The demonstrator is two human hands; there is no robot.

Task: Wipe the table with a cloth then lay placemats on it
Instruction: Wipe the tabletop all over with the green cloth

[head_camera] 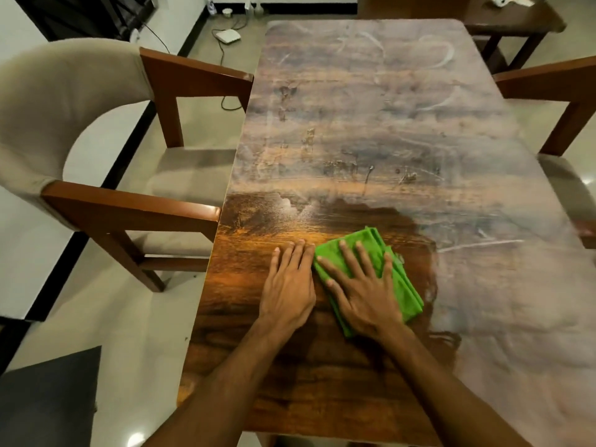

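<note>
Wiping stage of the task. The right hand (pixel 364 291) lies flat with fingers spread on the folded green cloth (pixel 407 290), pressing it to the table (pixel 354 108) near the front edge. The left hand (pixel 288 285) rests open on the bare wood just beside the cloth, fingers straight, holding nothing. The wood around the hands shows dark and glossy, whereas the far half and the right side carry a pale, streaked film, so most of the surface appears yet to be cleaned. To do this step well, keep the palm's weight even across the cloth, work in overlapping straight passes from the cleaned patch out into the hazy area, and turn the cloth to a fresh face once it loads up. The left hand serves best as a brace. No placemats are in view; an armchair (pixel 74 91) stands close at the left edge.
</note>
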